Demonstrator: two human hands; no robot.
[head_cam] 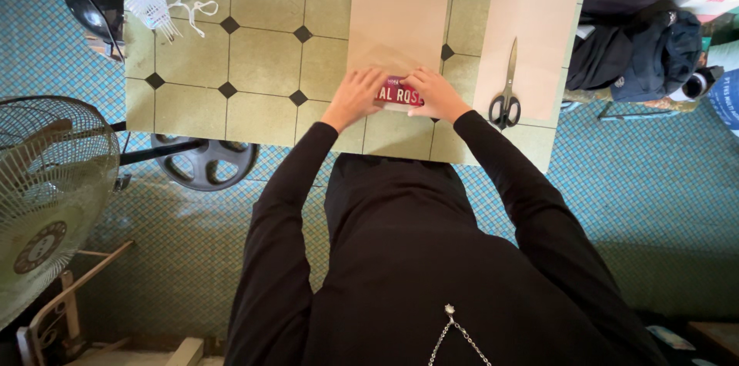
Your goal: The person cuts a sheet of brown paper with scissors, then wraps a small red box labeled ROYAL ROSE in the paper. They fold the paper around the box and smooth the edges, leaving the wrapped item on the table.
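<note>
box: small red packet (400, 93) on near edge of tan paper sheet (396, 27), pinned between both hands
left hand (356, 96): fingers flat, pressing packet's left end, not curled round it
right hand (437, 94): same, on right end
table (262, 58): tiled top; scissors (506, 96) on second sheet (527, 35), right of hands
hidden: packet ends under fingers; grip underneath unclear

Two tan paper sheets (396, 23) (531, 20) are lying on the surface, one pair of scissors (506, 93) is resting there, one red packet (400, 93), one fan (46, 197) is standing by.
</note>
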